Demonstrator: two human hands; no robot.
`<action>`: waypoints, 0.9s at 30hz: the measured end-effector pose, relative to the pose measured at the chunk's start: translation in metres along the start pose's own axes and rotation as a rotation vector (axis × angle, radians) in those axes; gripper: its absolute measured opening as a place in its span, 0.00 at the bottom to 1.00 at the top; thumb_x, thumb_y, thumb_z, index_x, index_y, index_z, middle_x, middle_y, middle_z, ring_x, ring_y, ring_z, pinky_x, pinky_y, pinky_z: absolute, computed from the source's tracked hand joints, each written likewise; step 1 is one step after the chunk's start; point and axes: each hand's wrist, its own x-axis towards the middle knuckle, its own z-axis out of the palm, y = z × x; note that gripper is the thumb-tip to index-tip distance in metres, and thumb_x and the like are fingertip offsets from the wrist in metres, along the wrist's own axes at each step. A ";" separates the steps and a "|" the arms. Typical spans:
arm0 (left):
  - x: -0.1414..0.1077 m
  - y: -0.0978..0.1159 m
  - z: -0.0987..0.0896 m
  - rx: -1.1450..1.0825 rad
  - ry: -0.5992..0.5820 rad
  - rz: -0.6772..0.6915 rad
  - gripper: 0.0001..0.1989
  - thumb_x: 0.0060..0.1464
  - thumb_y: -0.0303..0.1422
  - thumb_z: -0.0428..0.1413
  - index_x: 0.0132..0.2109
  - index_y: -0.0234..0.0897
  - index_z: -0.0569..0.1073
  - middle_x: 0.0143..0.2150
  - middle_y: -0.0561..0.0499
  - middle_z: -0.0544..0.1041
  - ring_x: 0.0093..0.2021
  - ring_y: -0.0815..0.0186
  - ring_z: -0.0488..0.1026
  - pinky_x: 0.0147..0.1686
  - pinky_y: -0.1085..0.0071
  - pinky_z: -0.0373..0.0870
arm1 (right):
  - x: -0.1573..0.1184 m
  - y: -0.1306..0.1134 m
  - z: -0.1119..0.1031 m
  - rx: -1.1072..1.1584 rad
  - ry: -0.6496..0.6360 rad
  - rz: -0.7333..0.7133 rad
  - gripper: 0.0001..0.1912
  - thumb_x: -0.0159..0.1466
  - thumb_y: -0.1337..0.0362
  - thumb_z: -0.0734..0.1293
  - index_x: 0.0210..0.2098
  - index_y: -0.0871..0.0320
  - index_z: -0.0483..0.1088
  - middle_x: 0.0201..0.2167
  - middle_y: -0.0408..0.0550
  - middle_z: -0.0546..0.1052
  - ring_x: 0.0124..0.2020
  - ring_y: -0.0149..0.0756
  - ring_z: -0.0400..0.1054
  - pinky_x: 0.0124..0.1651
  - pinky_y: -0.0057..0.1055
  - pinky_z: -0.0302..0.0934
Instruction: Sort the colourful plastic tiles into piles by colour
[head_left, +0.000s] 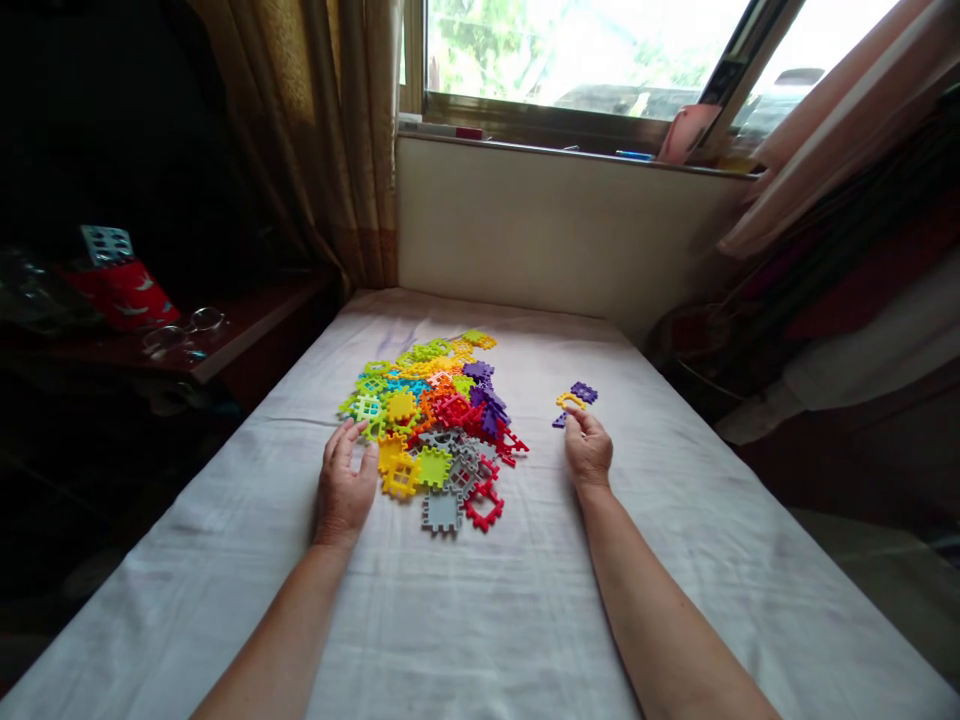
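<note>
A pile of flat plastic pieces with notched edges [453, 408], in green, yellow, blue, orange, red, purple and grey, lies on a pale cloth [465, 620]. At the pile's left edge rests my left hand [348, 488], fingers apart, its fingertips beside green pieces. Right of the pile, my right hand [589, 450] has its fingers closed at a yellow arched piece [571, 400]. One purple square piece [584, 392] lies just beyond that, and another purple piece [559, 420] shows left of my right fingertips.
A dark red side table [255, 325] at the left holds eyeglasses [184, 332] and a red patterned container [135, 296]. Behind the cloth are a low wall [525, 220] and a window. Curtains [322, 130] hang at left, fabrics [840, 330] at right.
</note>
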 end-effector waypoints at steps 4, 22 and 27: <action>0.015 -0.022 -0.009 0.034 0.089 0.022 0.15 0.57 0.38 0.54 0.50 0.39 0.74 0.55 0.43 0.75 0.60 0.58 0.70 0.63 0.56 0.65 | 0.025 -0.011 -0.004 -0.158 0.026 0.043 0.25 0.64 0.56 0.56 0.54 0.58 0.73 0.57 0.57 0.73 0.60 0.47 0.65 0.63 0.46 0.58; 0.018 -0.036 -0.011 0.026 0.148 -0.063 0.16 0.60 0.40 0.52 0.50 0.38 0.73 0.55 0.41 0.75 0.59 0.58 0.71 0.61 0.56 0.67 | 0.099 -0.050 0.057 -0.080 -0.462 -0.104 0.28 0.69 0.51 0.52 0.53 0.57 0.76 0.54 0.51 0.78 0.57 0.42 0.70 0.60 0.38 0.63; 0.015 -0.035 -0.011 0.016 0.163 -0.078 0.15 0.61 0.39 0.52 0.51 0.39 0.73 0.56 0.42 0.75 0.59 0.58 0.71 0.60 0.56 0.68 | 0.144 -0.080 0.104 -0.199 -0.509 -0.092 0.25 0.65 0.52 0.60 0.56 0.56 0.74 0.57 0.53 0.76 0.60 0.44 0.67 0.62 0.39 0.59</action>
